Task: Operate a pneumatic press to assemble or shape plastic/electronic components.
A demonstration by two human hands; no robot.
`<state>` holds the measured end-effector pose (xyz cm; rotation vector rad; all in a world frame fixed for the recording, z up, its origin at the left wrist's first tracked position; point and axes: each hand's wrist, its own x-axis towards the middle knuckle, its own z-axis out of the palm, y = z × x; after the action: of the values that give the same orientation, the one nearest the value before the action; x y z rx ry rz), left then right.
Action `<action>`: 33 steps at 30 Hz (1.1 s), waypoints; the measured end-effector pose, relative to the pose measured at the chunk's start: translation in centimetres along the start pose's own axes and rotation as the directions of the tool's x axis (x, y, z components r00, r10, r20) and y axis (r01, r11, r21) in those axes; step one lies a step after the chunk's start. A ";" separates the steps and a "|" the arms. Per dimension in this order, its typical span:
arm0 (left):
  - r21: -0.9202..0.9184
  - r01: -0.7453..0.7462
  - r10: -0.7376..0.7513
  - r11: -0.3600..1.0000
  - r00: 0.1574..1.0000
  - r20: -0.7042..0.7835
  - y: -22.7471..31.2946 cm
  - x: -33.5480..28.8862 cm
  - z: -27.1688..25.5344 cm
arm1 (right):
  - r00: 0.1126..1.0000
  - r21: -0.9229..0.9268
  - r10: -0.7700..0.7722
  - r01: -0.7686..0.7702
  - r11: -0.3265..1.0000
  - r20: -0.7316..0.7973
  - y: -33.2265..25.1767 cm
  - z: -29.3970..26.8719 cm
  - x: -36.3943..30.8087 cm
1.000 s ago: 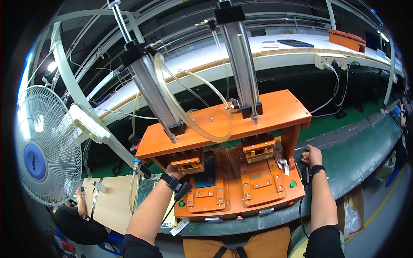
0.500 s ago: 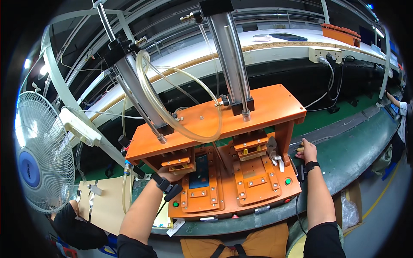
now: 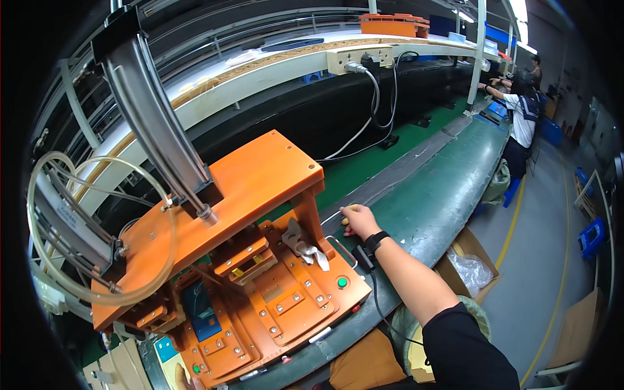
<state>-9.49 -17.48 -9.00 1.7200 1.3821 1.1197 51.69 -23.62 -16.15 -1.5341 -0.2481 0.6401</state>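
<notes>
On the bench right of the orange two-station press [image 3: 253,182], my right hand [image 3: 359,222] is closed, with fingers curled inward and yellowish covers on some fingertips. Whatever those fingers hold, if anything, is hidden. My left hand [image 3: 184,378] shows only in part at the lower edge, by the press's front left corner; its visible fingers look stretched and apart. Close to it a small light-blue panel [image 3: 166,349] lies by a pale yellow sheet. A dark blue plate [image 3: 200,311] sits in the left station's bed. The right station's bed [image 3: 283,296] shows bare orange metal.
A grey-white rag [image 3: 302,244] lies at the press's right side. Green buttons [image 3: 342,282] mark its front corners. Air cylinders [image 3: 153,117] and clear hoses [image 3: 170,260] rise above. An open carton [image 3: 465,266] with plastic wrap stands right. A co-worker [image 3: 520,117] sits farther along the bench.
The view has swung right, so the press now appears farther left. My left hand has left the left station and is at the press's front left corner. My right hand stays beside the press, curled.
</notes>
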 end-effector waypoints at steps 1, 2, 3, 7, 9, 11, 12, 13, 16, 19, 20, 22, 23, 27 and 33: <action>-0.058 -0.042 0.042 0.997 0.999 -0.014 -0.5 -0.3 0.7 | 0.999 -0.093 -0.040 0.039 0.995 -0.011 -0.3 0.2 -0.2; -0.248 0.020 -0.019 0.969 1.000 0.007 -0.9 -0.4 1.3 | 0.996 -0.092 -0.089 0.089 0.992 0.007 -0.6 0.5 -0.4; -0.426 0.083 -0.075 0.901 0.997 0.036 -1.1 -0.4 2.0 | 0.994 -0.132 -0.104 0.101 0.986 -0.014 -0.9 0.7 -0.6; -0.730 0.126 -0.156 0.672 0.987 0.027 -1.4 0.3 4.6 | 0.966 -0.062 -0.165 0.181 0.982 0.198 -2.6 0.1 1.1; -0.715 0.034 -0.050 0.698 0.999 0.000 -1.6 0.6 5.2 | 0.940 -0.211 -0.319 0.338 0.917 0.122 -3.9 -1.5 3.8; -0.724 -0.018 0.032 0.690 0.999 0.006 -1.8 0.6 5.4 | 0.859 -0.481 -0.510 0.432 0.763 -0.039 -5.4 -3.6 7.4; -0.677 -0.040 0.043 0.735 0.999 -0.012 -2.0 0.6 5.4 | 0.861 -0.588 -0.505 0.381 0.713 -0.055 -6.3 -5.3 9.1; -0.601 -0.086 0.063 0.795 0.996 -0.060 -2.1 0.5 5.5 | 0.834 -0.700 -0.546 0.344 0.625 -0.077 -7.0 -7.0 10.6; -0.726 -0.086 0.016 0.682 0.995 -0.102 -2.1 0.5 5.7 | 0.820 -0.950 -0.546 0.007 0.311 -0.172 -8.8 -10.6 14.5; -0.615 -0.065 -0.002 0.786 0.994 -0.107 -1.9 1.0 6.2 | 0.869 -0.973 -0.439 -0.202 0.111 -0.230 -9.4 -12.9 17.4; -0.585 -0.065 -0.002 0.809 0.994 -0.113 -1.8 1.1 6.3 | 0.848 -0.974 -0.483 -0.220 0.051 -0.217 -9.2 -13.2 18.2; -0.540 -0.071 -0.002 0.839 0.991 -0.133 -1.6 1.3 6.4 | 0.846 -0.954 -0.495 -0.282 -0.104 -0.197 -9.0 -13.5 19.7; -0.525 -0.071 -0.003 0.848 0.990 -0.139 -1.6 1.4 6.4 | 0.834 -0.951 -0.523 -0.280 -0.131 -0.173 -8.7 -13.5 20.4; -0.472 -0.082 0.005 0.878 0.987 -0.163 -1.6 1.4 6.5 | 0.776 -0.978 -0.630 -0.156 -0.141 -0.033 -8.0 -13.6 22.7; -0.431 -0.103 0.027 0.897 0.984 -0.177 -2.1 1.0 6.4 | 0.778 -0.971 -0.602 0.041 -0.236 0.179 -8.8 -12.7 21.4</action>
<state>-4.50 -15.84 -13.34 1.3755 1.0620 1.5113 77.85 -22.31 -13.39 -2.8952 -1.0513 -0.7151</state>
